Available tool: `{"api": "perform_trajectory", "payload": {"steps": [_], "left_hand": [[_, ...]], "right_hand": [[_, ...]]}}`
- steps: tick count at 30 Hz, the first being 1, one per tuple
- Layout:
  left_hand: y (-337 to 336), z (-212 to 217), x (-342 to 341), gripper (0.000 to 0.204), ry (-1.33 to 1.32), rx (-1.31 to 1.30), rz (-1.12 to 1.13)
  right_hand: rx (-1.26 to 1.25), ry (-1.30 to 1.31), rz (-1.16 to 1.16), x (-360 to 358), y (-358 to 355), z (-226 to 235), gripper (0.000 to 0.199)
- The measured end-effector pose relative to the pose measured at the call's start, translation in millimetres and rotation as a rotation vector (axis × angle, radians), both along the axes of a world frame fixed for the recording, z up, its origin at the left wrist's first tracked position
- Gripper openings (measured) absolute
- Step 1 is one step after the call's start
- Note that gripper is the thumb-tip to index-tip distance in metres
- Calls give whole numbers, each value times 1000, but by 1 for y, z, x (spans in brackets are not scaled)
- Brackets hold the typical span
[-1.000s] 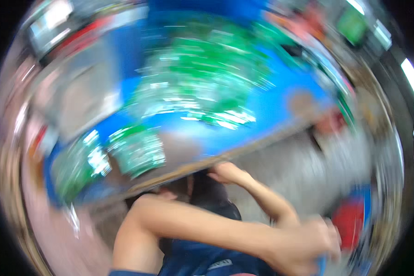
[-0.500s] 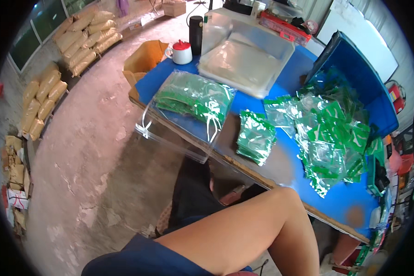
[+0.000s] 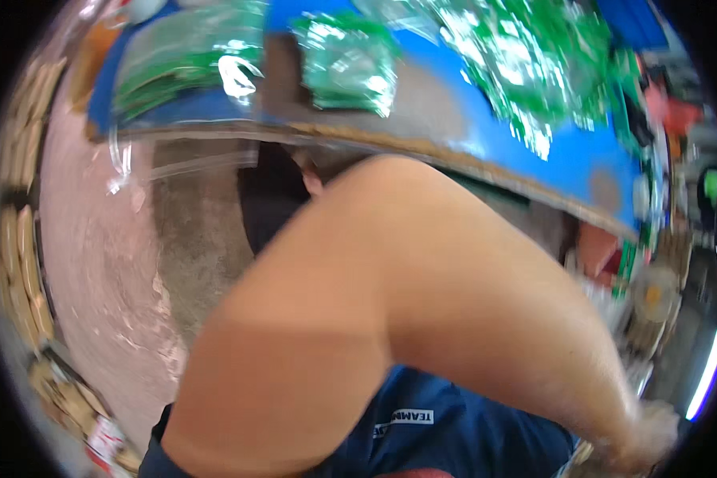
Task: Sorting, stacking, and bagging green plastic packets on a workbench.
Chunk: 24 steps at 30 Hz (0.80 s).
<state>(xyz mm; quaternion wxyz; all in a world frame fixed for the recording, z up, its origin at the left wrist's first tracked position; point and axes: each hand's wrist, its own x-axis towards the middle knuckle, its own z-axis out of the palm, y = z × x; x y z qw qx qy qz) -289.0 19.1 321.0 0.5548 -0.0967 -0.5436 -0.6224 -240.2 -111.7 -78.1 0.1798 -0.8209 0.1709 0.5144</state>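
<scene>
My bare left arm is bent, with its elbow near the table's front edge and the forearm running down to the right. At the lower right, my left hand (image 3: 653,434) is smeared by motion; its fingers and anything in them cannot be made out. My right hand is out of view. On the blue table (image 3: 486,127) lies a neat stack of green-and-clear plastic packets (image 3: 346,68). To its left is a large clear bag (image 3: 191,60) full of similar packets, its handle hanging over the edge. A loose heap of packets (image 3: 526,64) spreads on the right.
A blue bin (image 3: 637,20) stands at the far right of the table. A brown carton (image 3: 95,68) is by the table's left end. Tan sacks (image 3: 25,271) are stacked along the left. Red and green items crowd the right side, beside a bright light tube (image 3: 705,373).
The view has tilted down and swung right, so the table sits higher in it. The forearm now shows down to the left hand at the lower right. The packets look undisturbed.
</scene>
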Motion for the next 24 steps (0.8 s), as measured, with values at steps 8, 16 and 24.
{"api": "perform_trajectory", "payload": {"steps": [8, 16, 24], "left_hand": [[-23, -71, 14, 21, -477, -653, 458], [-102, -184, 38, 35, -1039, -404, 284], [-99, -224, 146, 45, -1035, -354, 69]], "right_hand": [[-115, 469, -90, 8, -44, 10, 22], [-200, 67, -654, 92, 20, -15, 21], [310, -1024, -861, -4, 144, 117, 32]]}}
